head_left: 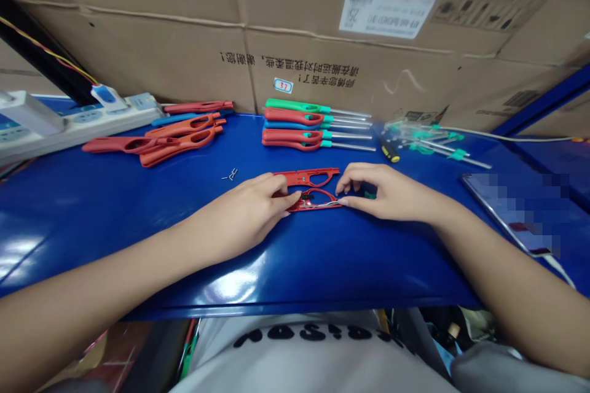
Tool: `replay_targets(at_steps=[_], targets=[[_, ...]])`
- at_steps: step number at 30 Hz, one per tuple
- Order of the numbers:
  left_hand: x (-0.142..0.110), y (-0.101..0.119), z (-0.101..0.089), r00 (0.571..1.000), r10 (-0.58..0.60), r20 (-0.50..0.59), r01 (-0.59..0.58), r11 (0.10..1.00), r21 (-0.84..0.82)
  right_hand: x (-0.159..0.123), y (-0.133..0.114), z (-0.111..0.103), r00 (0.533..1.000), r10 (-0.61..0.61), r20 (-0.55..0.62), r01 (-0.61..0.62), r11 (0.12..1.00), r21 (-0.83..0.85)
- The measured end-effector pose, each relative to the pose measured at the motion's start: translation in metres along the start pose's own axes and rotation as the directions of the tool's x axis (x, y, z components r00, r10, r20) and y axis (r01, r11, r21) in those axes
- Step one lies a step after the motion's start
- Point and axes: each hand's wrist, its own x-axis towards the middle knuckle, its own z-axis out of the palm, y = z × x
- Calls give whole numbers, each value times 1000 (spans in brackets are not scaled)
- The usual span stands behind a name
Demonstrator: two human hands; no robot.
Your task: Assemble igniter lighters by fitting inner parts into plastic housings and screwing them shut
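Observation:
Two red lighter handle halves lie on the blue table in front of me. My left hand (258, 204) is closed on the left end of the nearer half (326, 205), thumb and fingers pinching around a small black part (305, 197) in it. A thin pale wire (322, 203) runs along this half to its right end. There my right hand (385, 191) has thumb and index finger nearly together at the wire's end. Its palm partly covers a green piece (370, 194). Just behind, the other half (302, 177) lies with its inside up.
Several assembled lighters (292, 135) with metal tubes lie behind. Red and orange handle shells (179, 141) are at left, near a power strip (83, 126). Small screws (232, 175), a yellow-black screwdriver (391, 150), green-collared tubes (433, 140) and a phone (507, 212) lie around. Cardboard boxes (184, 49) stand behind.

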Motion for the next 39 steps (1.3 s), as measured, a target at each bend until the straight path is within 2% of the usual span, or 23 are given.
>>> replay_targets(at_steps=[3, 7, 9, 11, 13, 17, 19, 22, 27, 37, 39], targets=[[-1, -3, 5, 999, -8, -51, 4, 996, -94, 0, -9, 8, 993, -104, -49, 103, 994, -27], [-2, -2, 7, 997, -3, -78, -8, 990, -143, 0, -20, 24, 994, -94, -56, 80, 975, -206], [-2, -1, 5, 998, -2, -66, -7, 989, -148, 1, -22, 30, 991, -108, -77, 89, 973, -215], [-3, 0, 3, 999, 2, -48, -9, 987, -160, 2, -22, 32, 984, -142, -107, 126, 982, -142], [-3, 1, 1, 999, 7, -40, -14, 985, -174, 3, -19, 31, 982, -120, -147, 115, 993, -41], [-2, 1, 0, 999, 31, -35, -36, 985, -169, 5, -13, 25, 987, 86, -137, -65, 987, 147], [-2, 1, 0, 998, 55, -24, -58, 989, -136, 5, -11, 24, 988, 129, -85, -109, 973, 205], [-2, 2, -2, 996, 84, 10, -83, 994, -67, 4, -11, 23, 996, 71, -48, -62, 982, 179], [-1, 5, -4, 994, 89, 60, -88, 996, -11, 2, -12, 21, 995, -46, -85, 52, 996, 69], [-2, 5, -1, 996, 85, 37, -84, 996, -31, 1, -14, 14, 988, -151, -14, 150, 988, -33], [-2, 5, 0, 996, 78, -32, -80, 995, -58, 0, -13, 15, 987, -158, -25, 157, 987, -44]])
